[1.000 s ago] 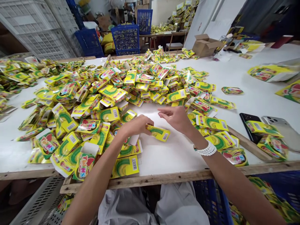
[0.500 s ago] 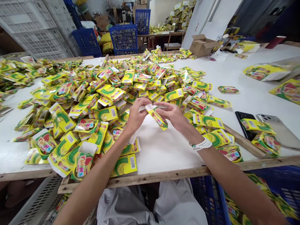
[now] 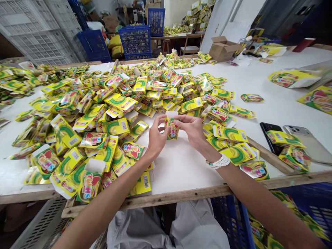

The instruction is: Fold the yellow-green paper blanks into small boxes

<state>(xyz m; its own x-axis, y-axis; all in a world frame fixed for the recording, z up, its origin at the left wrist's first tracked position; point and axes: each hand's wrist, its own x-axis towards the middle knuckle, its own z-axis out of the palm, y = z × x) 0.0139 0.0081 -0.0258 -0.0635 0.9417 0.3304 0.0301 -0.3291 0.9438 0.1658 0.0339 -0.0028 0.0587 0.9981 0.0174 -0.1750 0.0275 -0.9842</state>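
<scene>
One carton [image 3: 172, 134] is counted in two hands [image 3: 157, 136] [image 3: 192, 130]; two phones [image 3: 268, 129] [image 3: 320, 148] are seen at right, one cardboard box [image 3: 220, 52] upper right; heaped cartons [image 3: 120, 102] cannot be counted.

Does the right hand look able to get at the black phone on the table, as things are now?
Probably yes, though the right hand holds a small box. The black phone seems within reach beyond the wooden strip, with a yellow packet partly covering it.

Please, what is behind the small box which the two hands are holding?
Beyond the box, a pile of yellow-green cartons lies on the white table. Whatever is directly behind the box, left hand and right hand is covered.
</scene>
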